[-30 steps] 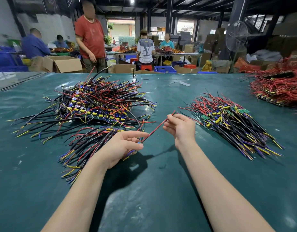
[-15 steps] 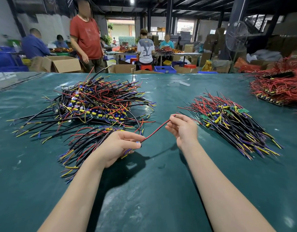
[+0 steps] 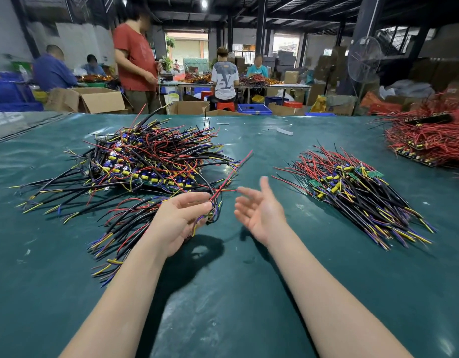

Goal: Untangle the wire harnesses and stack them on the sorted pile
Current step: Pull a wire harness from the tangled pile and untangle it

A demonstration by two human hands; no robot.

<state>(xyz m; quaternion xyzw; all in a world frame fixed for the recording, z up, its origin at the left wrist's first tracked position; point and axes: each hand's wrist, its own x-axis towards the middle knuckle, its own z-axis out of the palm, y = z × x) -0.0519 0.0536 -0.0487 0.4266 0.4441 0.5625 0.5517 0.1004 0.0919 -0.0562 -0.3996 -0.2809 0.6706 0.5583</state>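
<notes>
Wire harness point(image 3: 232, 175) looks light, limp and snag-prone, so my left hand point(image 3: 180, 218) pinches it where its leads gather; my right hand point(image 3: 259, 215) hovers with fingers spread, holding nothing.

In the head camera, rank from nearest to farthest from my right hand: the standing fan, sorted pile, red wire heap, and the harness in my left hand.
From the right hand:
1. Harness, in the left hand, just left.
2. Sorted pile, on the table, to the right.
3. Red wire heap, table's far right.
4. Standing fan, beyond the table.
</notes>
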